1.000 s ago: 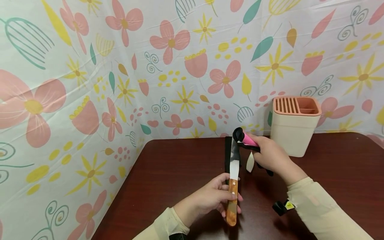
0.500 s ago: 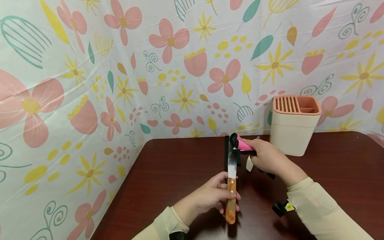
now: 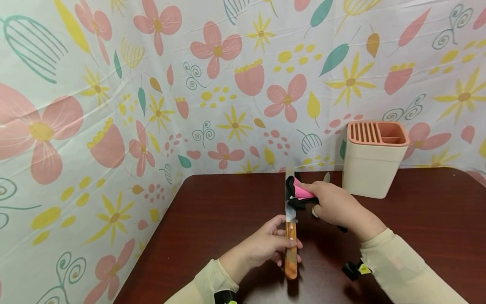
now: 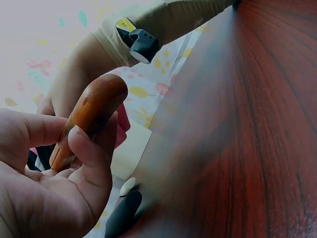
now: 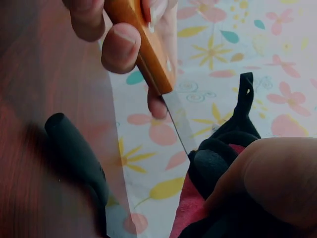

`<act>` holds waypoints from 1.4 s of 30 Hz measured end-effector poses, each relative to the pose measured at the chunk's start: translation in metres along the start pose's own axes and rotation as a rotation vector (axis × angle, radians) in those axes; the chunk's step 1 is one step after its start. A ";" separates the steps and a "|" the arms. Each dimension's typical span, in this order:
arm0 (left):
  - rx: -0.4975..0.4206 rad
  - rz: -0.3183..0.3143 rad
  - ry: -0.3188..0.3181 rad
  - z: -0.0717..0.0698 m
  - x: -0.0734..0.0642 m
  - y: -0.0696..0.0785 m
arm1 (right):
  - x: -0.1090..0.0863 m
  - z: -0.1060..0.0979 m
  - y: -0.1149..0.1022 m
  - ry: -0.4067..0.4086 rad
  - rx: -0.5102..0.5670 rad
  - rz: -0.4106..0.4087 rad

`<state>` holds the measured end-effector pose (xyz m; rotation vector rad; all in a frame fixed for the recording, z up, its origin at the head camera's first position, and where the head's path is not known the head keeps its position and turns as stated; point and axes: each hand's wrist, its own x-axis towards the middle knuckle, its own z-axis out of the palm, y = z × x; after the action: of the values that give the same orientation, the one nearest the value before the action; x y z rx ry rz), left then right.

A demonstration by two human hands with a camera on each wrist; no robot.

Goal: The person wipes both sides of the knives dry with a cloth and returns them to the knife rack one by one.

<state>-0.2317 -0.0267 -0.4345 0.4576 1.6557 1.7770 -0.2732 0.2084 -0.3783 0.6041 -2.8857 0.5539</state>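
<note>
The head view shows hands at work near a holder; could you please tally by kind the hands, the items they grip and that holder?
Left hand and right hand: 2
Bladed tool: 1
Cloth: 1
Holder: 1
Total: 5

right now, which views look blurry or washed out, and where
Head: evenly lit, mostly clear, soft shadows on the table; left wrist: wooden handle fairly crisp, but the flowered wall cloth looks washed out and haze smears the table; right wrist: dim, with the table hazy around the black handle.
</note>
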 end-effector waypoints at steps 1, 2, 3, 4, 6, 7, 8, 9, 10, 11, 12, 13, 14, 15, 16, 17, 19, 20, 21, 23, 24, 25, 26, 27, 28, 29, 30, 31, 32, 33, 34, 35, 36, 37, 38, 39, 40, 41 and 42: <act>0.001 0.001 0.001 0.000 0.000 0.000 | -0.001 0.000 -0.001 -0.001 -0.002 -0.006; 0.004 0.003 0.001 0.000 0.001 0.000 | -0.001 0.000 -0.001 -0.003 -0.006 -0.012; 0.005 0.004 0.002 -0.001 0.001 0.000 | -0.002 -0.001 -0.002 -0.007 -0.010 -0.019; 0.006 0.006 0.002 -0.001 0.001 0.000 | -0.002 -0.001 -0.003 -0.012 -0.015 -0.025; 0.006 0.006 0.007 -0.001 0.001 0.000 | -0.004 -0.002 -0.005 -0.020 -0.030 -0.041; 0.007 0.005 0.010 -0.001 0.001 0.000 | -0.005 -0.002 -0.005 -0.025 -0.037 -0.050; 0.006 0.005 0.014 -0.001 0.002 0.000 | -0.005 -0.002 -0.006 -0.031 -0.044 -0.059; 0.006 0.003 0.018 -0.001 0.002 0.000 | -0.006 -0.003 -0.007 -0.034 -0.053 -0.067; 0.005 0.003 0.021 -0.001 0.002 0.000 | -0.007 -0.003 -0.007 -0.041 -0.059 -0.073; 0.004 0.001 0.024 -0.001 0.002 0.000 | -0.008 -0.004 -0.008 -0.045 -0.067 -0.083; 0.002 0.002 0.027 -0.001 0.002 0.000 | -0.008 -0.004 -0.010 -0.051 -0.071 -0.093; 0.001 0.000 0.028 -0.002 0.003 0.000 | -0.009 -0.004 -0.011 -0.057 -0.073 -0.102; -0.001 0.002 0.027 -0.002 0.003 -0.001 | -0.010 -0.005 -0.012 -0.064 -0.074 -0.112; -0.003 0.003 0.028 -0.002 0.003 -0.001 | -0.011 -0.005 -0.014 -0.069 -0.075 -0.120; -0.007 0.005 0.029 -0.003 0.004 -0.001 | -0.012 -0.006 -0.015 -0.074 -0.075 -0.128; -0.008 0.005 0.031 -0.003 0.004 -0.001 | -0.013 -0.007 -0.017 -0.080 -0.074 -0.136; -0.008 0.010 0.037 -0.004 0.005 -0.001 | -0.015 -0.008 -0.019 -0.090 -0.063 -0.145; -0.005 0.012 0.042 -0.005 0.005 0.000 | -0.016 -0.009 -0.021 -0.096 -0.059 -0.146; -0.002 0.014 0.048 -0.005 0.005 0.000 | -0.017 -0.010 -0.022 -0.104 -0.053 -0.144; 0.002 0.017 0.059 -0.006 0.006 0.000 | -0.019 -0.011 -0.024 -0.118 -0.040 -0.148; 0.004 0.019 0.064 -0.006 0.006 0.001 | -0.020 -0.012 -0.025 -0.124 -0.034 -0.150; 0.005 0.019 0.067 -0.006 0.006 0.001 | -0.021 -0.013 -0.027 -0.129 -0.032 -0.148; 0.004 0.018 0.069 -0.006 0.006 0.001 | -0.022 -0.013 -0.027 -0.132 -0.031 -0.151; 0.001 0.018 0.070 -0.006 0.006 0.001 | -0.022 -0.014 -0.028 -0.133 -0.031 -0.153; -0.002 0.018 0.070 -0.006 0.006 0.001 | -0.023 -0.014 -0.028 -0.132 -0.034 -0.157; -0.004 0.019 0.070 -0.006 0.006 0.001 | -0.023 -0.014 -0.029 -0.131 -0.036 -0.159; -0.005 0.017 0.070 -0.006 0.006 0.001 | -0.023 -0.014 -0.029 -0.130 -0.039 -0.159; -0.004 0.016 0.069 -0.006 0.006 0.001 | -0.023 -0.014 -0.029 -0.130 -0.043 -0.159; -0.005 0.015 0.067 -0.006 0.006 0.001 | -0.023 -0.014 -0.029 -0.132 -0.044 -0.158; -0.004 0.013 0.065 -0.006 0.006 0.001 | -0.023 -0.014 -0.029 -0.135 -0.043 -0.157; -0.004 0.012 0.062 -0.006 0.005 0.001 | -0.023 -0.014 -0.029 -0.140 -0.042 -0.154; -0.006 0.011 0.059 -0.005 0.005 0.000 | -0.023 -0.015 -0.028 -0.147 -0.040 -0.151; -0.007 0.010 0.056 -0.006 0.005 0.000 | -0.023 -0.015 -0.028 -0.155 -0.039 -0.149; -0.008 0.010 0.052 -0.006 0.005 0.000 | -0.023 -0.015 -0.028 -0.165 -0.034 -0.145; -0.010 0.010 0.049 -0.006 0.005 -0.001 | -0.023 -0.016 -0.027 -0.176 -0.026 -0.141; -0.010 0.011 0.046 -0.006 0.005 -0.002 | -0.023 -0.017 -0.026 -0.184 -0.016 -0.136; -0.012 0.013 0.045 -0.006 0.004 -0.002 | -0.023 -0.018 -0.025 -0.193 -0.003 -0.133; -0.013 0.016 0.044 -0.006 0.004 -0.003 | -0.023 -0.019 -0.024 -0.199 0.012 -0.133; -0.011 0.018 0.044 -0.006 0.004 -0.003 | -0.023 -0.021 -0.022 -0.202 0.028 -0.135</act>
<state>-0.2379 -0.0285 -0.4391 0.4328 1.6755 1.8208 -0.2421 0.2061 -0.3562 0.9008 -2.9960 0.5444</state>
